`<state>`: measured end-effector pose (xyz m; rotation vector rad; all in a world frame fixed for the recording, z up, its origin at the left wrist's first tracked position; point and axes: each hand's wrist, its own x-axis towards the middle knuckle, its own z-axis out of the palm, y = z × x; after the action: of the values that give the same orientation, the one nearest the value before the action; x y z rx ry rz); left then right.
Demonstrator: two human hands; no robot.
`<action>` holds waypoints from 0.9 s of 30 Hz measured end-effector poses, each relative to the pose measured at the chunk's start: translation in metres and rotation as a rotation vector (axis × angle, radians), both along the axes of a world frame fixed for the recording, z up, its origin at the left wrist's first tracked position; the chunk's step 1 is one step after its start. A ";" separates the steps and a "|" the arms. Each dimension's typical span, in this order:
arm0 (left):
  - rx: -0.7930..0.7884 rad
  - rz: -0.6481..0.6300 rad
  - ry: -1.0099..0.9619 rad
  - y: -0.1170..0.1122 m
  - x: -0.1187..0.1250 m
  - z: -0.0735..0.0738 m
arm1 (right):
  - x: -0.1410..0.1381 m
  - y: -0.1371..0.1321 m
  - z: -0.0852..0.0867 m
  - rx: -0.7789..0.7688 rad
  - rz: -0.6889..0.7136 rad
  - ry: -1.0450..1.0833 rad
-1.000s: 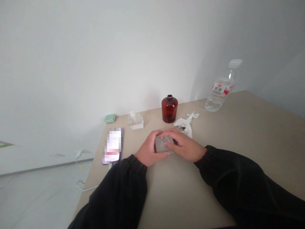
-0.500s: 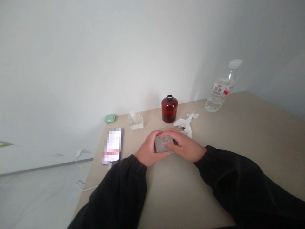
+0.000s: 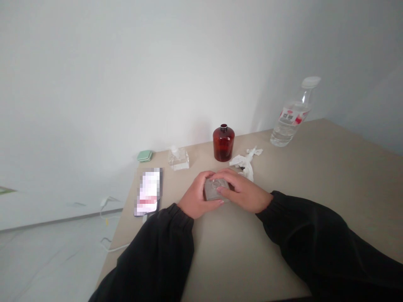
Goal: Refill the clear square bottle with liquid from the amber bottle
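Observation:
A small, squarish, see-through grey container [image 3: 212, 193] with a ring-shaped mark on top is between my two hands, low over the table's middle. My left hand [image 3: 195, 198] wraps its left side, the thumb running along the near edge. From the right, my right hand [image 3: 241, 191] closes over the far side, and its thumb rests on the top by the ring. Part of the container is hidden under the fingers. Just beyond the hands stands a dark red-brown bottle [image 3: 223, 147] with an uncapped neck. A crumpled white tissue [image 3: 247, 162] lies behind my right hand.
On the beige table [image 3: 239, 260], a clear square bottle [image 3: 178, 159] with a whitish top stands left of the red one. A green case [image 3: 145, 156] and a phone [image 3: 148, 191] with a cable lie by the left edge. A water bottle [image 3: 290, 119] stands back right, near the wall.
Both hands keep the same hold on the container. The view has shifted very slightly; nothing else has visibly moved.

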<state>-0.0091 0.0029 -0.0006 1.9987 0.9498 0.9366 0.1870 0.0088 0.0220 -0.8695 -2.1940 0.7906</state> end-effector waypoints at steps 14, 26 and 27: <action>0.000 -0.001 -0.008 0.000 0.000 0.000 | 0.000 0.000 0.000 0.016 0.003 0.002; -0.008 -0.017 0.005 0.000 0.000 0.001 | -0.001 -0.001 0.003 0.012 0.020 -0.021; -0.014 -0.022 0.003 0.000 0.000 0.001 | -0.002 -0.002 0.002 0.009 0.014 -0.021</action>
<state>-0.0094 0.0034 0.0005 1.9954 0.9317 0.9125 0.1855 0.0072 0.0243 -0.8627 -2.2226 0.7806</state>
